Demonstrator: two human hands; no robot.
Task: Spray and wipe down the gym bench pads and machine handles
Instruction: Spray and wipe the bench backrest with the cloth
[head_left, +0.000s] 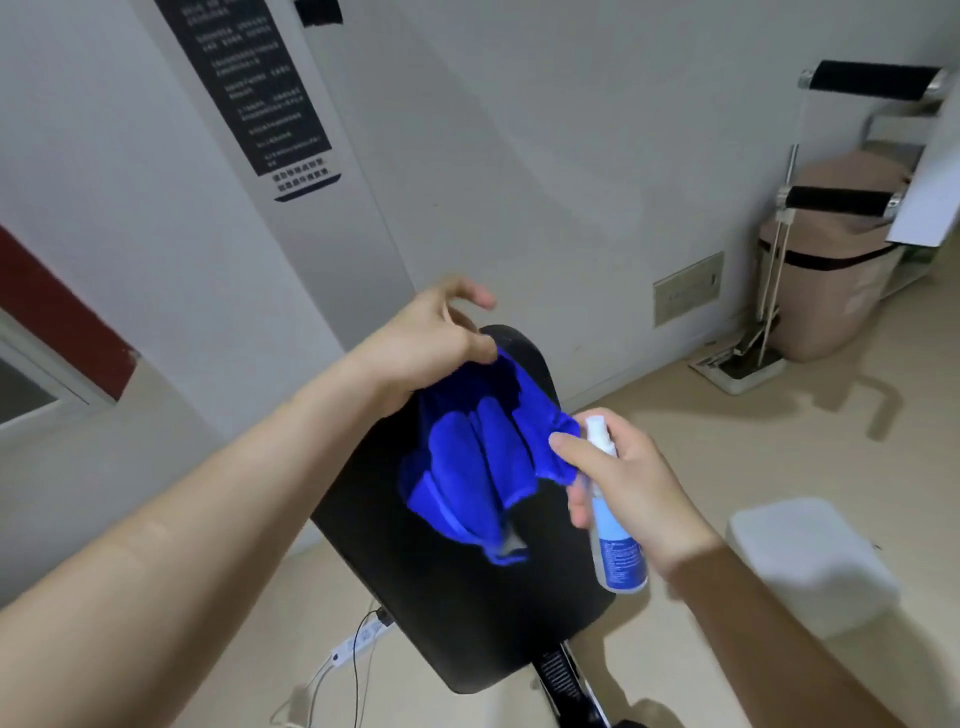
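dangling from the left hand (431, 338), pinched by thumb and forefinger with the other fingers loose, the blue cloth (467, 467) hangs over the black bench pad (467, 623), whose long axis runs away toward the wall (519, 156). the right hand (634, 483) curls round the upright spray bottle (615, 540), thumb on the cloth's right corner. padded handles (872, 78) stand well apart, over the beige floor (727, 415).

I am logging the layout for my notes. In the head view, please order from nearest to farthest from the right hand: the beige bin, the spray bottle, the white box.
1. spray bottle, held in the right hand.
2. white box, on the floor to its right.
3. beige bin, by the far wall, upper right.
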